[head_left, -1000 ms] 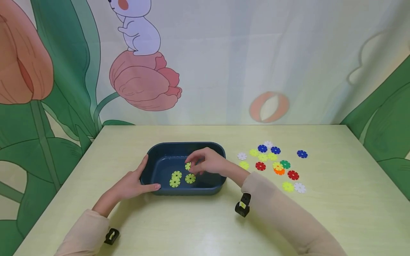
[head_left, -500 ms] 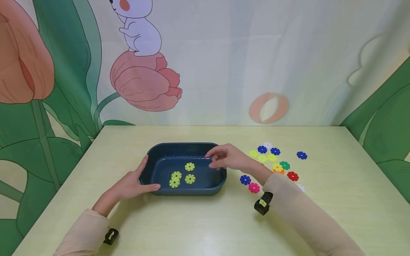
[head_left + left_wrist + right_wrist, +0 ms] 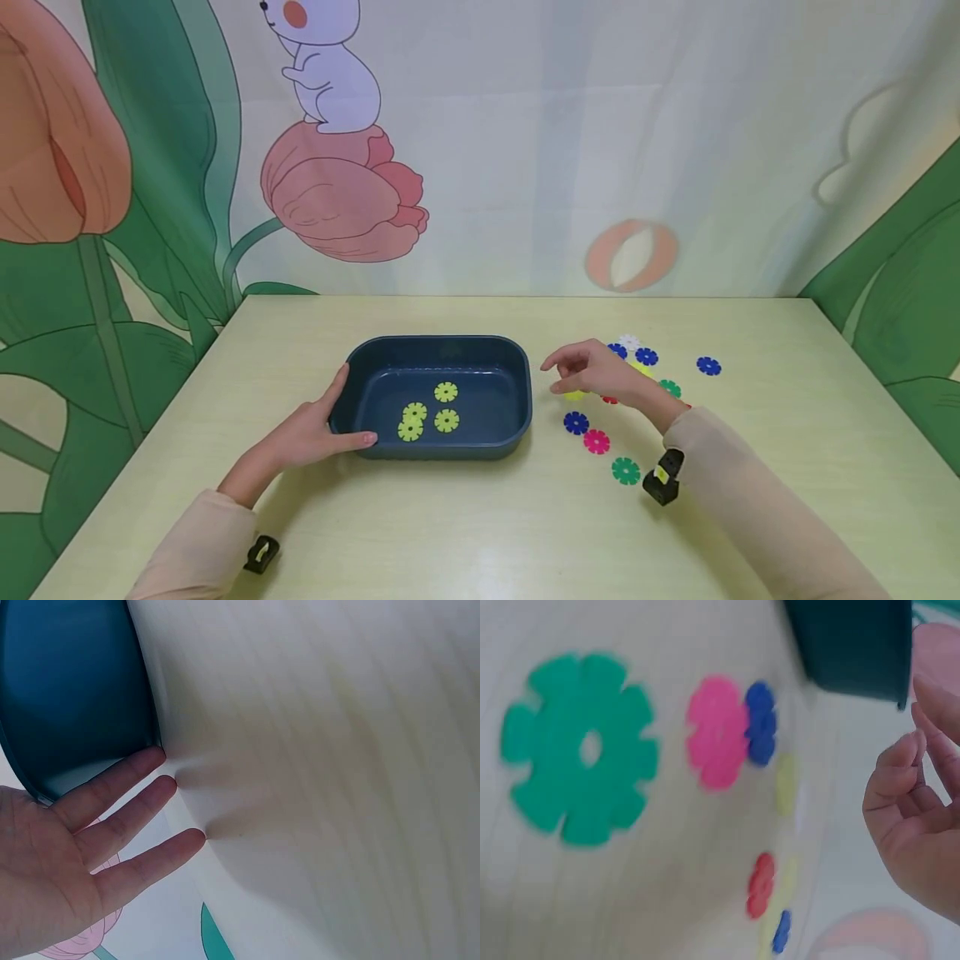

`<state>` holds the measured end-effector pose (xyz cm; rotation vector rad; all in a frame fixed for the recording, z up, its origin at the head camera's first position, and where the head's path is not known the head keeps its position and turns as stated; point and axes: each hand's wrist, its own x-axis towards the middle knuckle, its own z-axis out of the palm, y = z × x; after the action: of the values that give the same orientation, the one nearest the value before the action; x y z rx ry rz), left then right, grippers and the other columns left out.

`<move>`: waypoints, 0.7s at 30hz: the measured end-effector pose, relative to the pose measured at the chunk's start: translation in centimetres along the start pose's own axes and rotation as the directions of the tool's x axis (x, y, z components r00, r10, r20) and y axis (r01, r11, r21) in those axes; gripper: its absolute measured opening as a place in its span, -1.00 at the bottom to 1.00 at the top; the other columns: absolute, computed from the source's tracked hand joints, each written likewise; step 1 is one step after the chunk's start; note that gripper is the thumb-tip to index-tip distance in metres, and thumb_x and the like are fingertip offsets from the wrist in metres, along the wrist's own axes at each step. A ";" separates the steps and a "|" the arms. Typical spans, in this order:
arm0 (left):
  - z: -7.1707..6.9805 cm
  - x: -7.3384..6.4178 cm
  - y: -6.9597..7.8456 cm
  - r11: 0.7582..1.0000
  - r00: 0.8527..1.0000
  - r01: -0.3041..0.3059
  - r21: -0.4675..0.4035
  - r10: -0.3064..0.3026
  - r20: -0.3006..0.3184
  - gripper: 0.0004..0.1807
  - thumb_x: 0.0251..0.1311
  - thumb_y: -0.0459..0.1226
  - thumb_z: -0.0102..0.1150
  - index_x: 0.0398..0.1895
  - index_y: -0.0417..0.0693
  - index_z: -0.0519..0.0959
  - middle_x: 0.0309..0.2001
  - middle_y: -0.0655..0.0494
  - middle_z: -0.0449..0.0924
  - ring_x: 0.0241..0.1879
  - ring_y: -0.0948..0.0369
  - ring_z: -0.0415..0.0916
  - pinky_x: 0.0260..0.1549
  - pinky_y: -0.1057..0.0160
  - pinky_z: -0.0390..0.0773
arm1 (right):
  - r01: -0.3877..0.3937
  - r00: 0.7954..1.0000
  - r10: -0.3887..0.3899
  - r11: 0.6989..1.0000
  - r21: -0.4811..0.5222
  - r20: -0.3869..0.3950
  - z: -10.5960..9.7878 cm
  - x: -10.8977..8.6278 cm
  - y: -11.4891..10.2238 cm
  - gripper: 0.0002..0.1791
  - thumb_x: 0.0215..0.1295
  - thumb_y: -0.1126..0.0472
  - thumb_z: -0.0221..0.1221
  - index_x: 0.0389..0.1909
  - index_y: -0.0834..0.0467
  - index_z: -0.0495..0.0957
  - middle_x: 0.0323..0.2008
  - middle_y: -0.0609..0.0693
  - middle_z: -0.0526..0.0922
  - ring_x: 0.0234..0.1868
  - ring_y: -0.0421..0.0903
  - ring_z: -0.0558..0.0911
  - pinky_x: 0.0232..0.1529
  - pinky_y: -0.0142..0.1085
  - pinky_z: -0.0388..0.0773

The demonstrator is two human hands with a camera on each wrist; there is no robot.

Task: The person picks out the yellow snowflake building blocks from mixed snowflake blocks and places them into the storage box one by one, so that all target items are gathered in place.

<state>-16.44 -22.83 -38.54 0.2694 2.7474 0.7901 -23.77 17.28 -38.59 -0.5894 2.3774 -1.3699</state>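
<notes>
My right grip (image 3: pixel 596 371) has drawn back from the blue tray (image 3: pixel 483 404) to over the bench (image 3: pixel 420 525), half-curled and holding nothing I can see. It hides some loose discs (image 3: pixel 590 442), blurred in the right wrist view. Four yellow discs (image 3: pixel 447 414) lie in the tray. My left grip (image 3: pixel 303 433), spread and straight-fingered, touches the tray's left end, its thumb outside the left wrist view.
</notes>
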 end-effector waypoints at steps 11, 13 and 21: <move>0.2 0.0 -0.1 1.000 1.000 0.000 0.002 0.000 -0.003 0.24 -0.06 0.20 0.21 0.41 -0.11 -0.39 0.27 -0.49 0.01 0.19 -0.32 0.13 -0.01 -0.19 0.31 | -0.095 0.996 0.093 0.979 -0.179 -0.017 -1.6 -0.1 3.6 -0.58 -0.04 0.28 0.34 -0.07 0.18 0.59 -0.27 0.09 0.48 -0.30 -0.01 0.34 -0.42 -0.28 0.34; 0.2 0.1 -0.1 1.000 1.000 -0.003 0.003 0.003 -0.004 0.24 -0.06 0.19 0.21 0.41 -0.12 -0.39 0.26 -0.49 0.02 0.18 -0.32 0.14 -0.02 -0.19 0.32 | -0.141 0.990 0.138 0.971 -0.193 -0.028 -1.7 -0.1 3.9 -0.57 -0.04 0.29 0.33 -0.05 0.16 0.59 -0.26 0.08 0.47 -0.28 0.00 0.34 -0.41 -0.27 0.32; 0.1 0.1 -0.1 1.000 1.000 0.005 0.012 -0.005 -0.009 0.25 -0.08 0.23 0.20 0.42 -0.12 -0.38 0.26 -0.49 0.02 0.18 -0.31 0.14 -0.02 -0.19 0.33 | -0.166 0.986 0.161 0.957 -0.238 -0.039 -2.0 0.1 4.3 -0.57 -0.08 0.33 0.35 -0.08 0.15 0.62 -0.33 0.07 0.43 -0.27 -0.01 0.31 -0.39 -0.27 0.31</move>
<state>-16.52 -22.88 -38.67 0.2620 2.7609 0.7748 -25.56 20.63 -41.37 -0.4300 2.5638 -1.0301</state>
